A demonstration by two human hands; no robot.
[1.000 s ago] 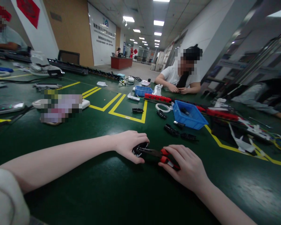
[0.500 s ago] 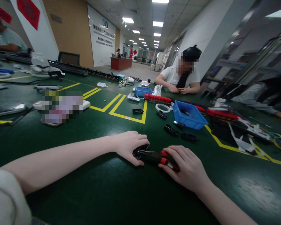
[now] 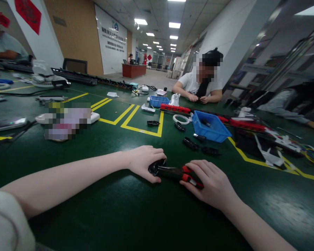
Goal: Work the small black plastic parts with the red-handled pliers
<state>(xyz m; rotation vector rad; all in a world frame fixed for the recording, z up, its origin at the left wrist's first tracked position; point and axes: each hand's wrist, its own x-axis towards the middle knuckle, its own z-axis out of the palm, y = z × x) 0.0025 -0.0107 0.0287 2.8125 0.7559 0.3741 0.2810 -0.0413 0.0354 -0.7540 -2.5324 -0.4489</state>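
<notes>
My left hand [image 3: 144, 162] rests on the green table, its fingers curled round a small black part [image 3: 155, 167]. My right hand [image 3: 210, 183] grips the red handles of a pair of pliers [image 3: 178, 173]. The dark jaws of the pliers reach left and meet the black part between my two hands. Most of the black part is hidden under my left fingers.
A blue bin [image 3: 209, 127] stands ahead to the right, with loose black parts [image 3: 191, 143] in front of it and a white ring [image 3: 181, 119] beside it. Yellow tape lines [image 3: 142, 130] cross the table. A person [image 3: 199, 85] sits opposite; another arm [image 3: 298, 115] lies at the right.
The pliers' jaws have closed a little further onto the black part, and my right hand has shifted slightly left. The view has tilted up a touch.
</notes>
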